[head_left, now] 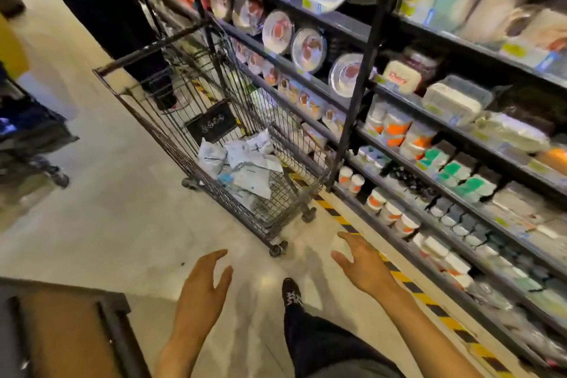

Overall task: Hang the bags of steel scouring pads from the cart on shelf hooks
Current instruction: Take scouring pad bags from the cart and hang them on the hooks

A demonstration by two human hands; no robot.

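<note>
Black shelf (337, 21): lines the right side.
Cart (135, 61): just beside shelf, long axis running away from the person.
Bags (245, 163): heaped in cart, well ahead of both hands.
Left hand (202, 288): empty, fingers relaxed, likely nearer.
Right hand (365, 267): empty, fingers relaxed.

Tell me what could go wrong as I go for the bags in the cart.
1. The bags lie in a loose heap low in the cart. The left hand and right hand are both empty and short of it, so a deep reach may snag on the wire mesh.
2. The cart stands on wheels, so leaning on it could roll it towards the person standing beyond it.
</note>
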